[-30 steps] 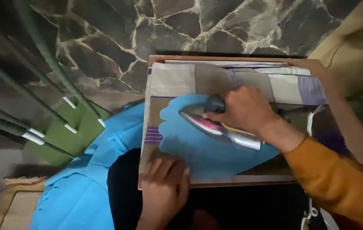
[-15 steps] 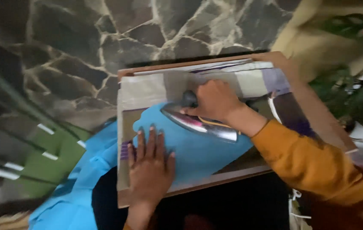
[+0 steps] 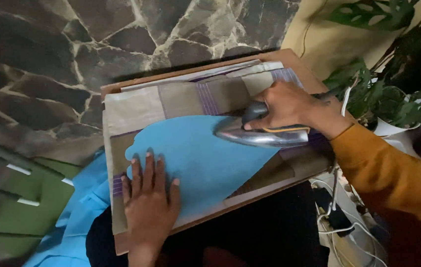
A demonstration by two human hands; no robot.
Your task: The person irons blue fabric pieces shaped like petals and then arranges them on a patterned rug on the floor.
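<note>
A blue cloth (image 3: 205,158) lies spread over a checked beige and purple cover (image 3: 171,101) on a low wooden board (image 3: 294,59). My right hand (image 3: 289,106) grips the dark handle of a metal iron (image 3: 262,136), whose soleplate rests on the blue cloth's right part. My left hand (image 3: 148,198) lies flat, fingers spread, on the cloth's near left edge. The rest of the blue cloth hangs off the board toward my lap.
A stone-patterned floor (image 3: 72,59) stretches behind the board. A potted green plant (image 3: 398,84) stands at the right. White cables and a dark plug (image 3: 336,212) lie at the lower right. A green mat (image 3: 18,207) is at the left.
The iron has slid to the right across the blue cloth with my right hand. My left hand has moved up onto the cloth and flattened there.
</note>
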